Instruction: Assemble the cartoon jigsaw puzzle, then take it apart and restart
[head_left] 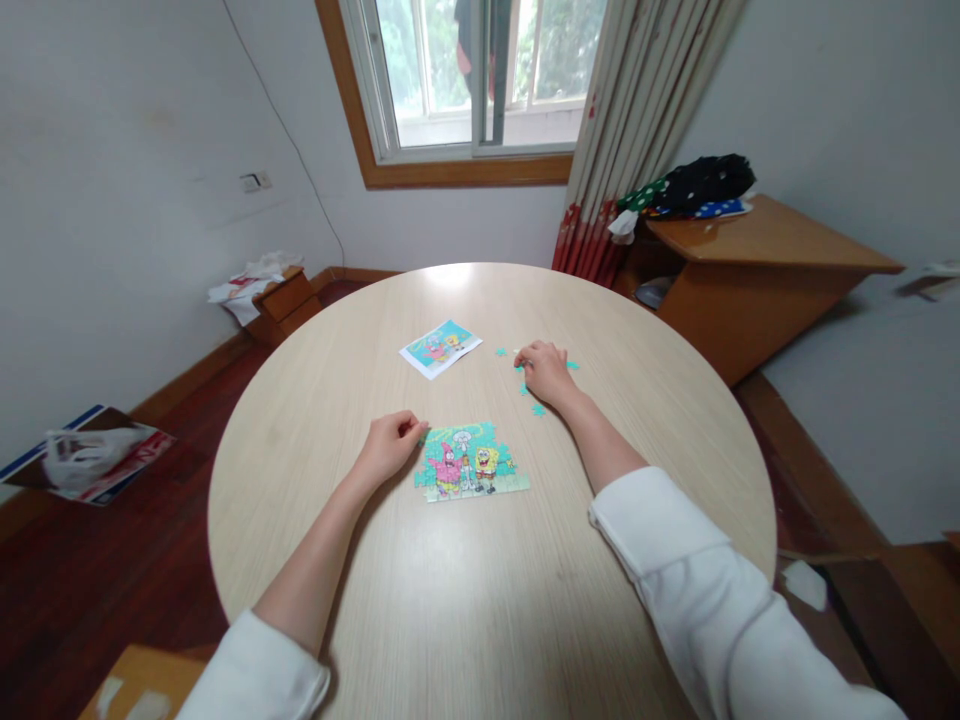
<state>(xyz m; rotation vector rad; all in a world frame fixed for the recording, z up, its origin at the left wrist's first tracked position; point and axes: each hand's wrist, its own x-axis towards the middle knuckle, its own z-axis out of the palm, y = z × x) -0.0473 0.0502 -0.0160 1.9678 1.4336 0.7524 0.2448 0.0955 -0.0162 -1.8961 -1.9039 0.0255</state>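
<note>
A small cartoon jigsaw puzzle (pixel 471 462), mostly assembled, lies in the middle of the round wooden table (pixel 487 600). My left hand (pixel 390 445) rests curled at the puzzle's upper left corner, fingertips pinched against its edge. My right hand (pixel 546 370) lies farther back among a few loose teal puzzle pieces (pixel 537 409), its fingers bent down over them. What the fingers hold is hidden. A printed reference picture (pixel 441 348) lies behind the puzzle, left of the right hand.
A wooden desk (pixel 757 262) with dark clothes on it stands at the right. A curtain (pixel 637 130) hangs beside the window. A small wooden box with papers (pixel 271 292) and a bag on a board (pixel 86 455) lie on the floor at the left.
</note>
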